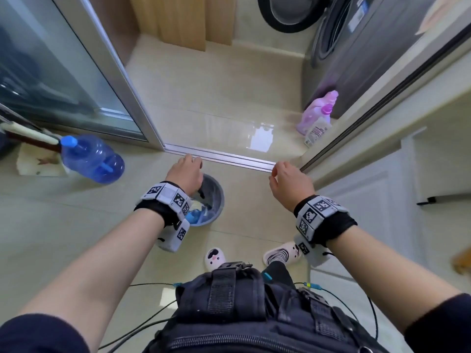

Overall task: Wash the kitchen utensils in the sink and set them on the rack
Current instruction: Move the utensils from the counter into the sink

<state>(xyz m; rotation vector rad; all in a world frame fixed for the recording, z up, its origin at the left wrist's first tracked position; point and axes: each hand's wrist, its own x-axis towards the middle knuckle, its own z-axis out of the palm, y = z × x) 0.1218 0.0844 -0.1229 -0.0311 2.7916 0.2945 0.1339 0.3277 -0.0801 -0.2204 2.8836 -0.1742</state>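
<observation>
Standing on a tiled floor (76,225) before a sliding-door track (224,156), the person holds the left hand (187,174) and right hand (290,184) out at mid-frame, each with fingers loosely curled and clamped on nothing. No sink, rack or utensils show anywhere in view. A grey bin (216,197) sits below the left hand and a washing machine (344,47) at upper right, so the washing looks not yet begun.

blue water jug (93,159), purple detergent bottle (317,113), bin (212,200)
</observation>
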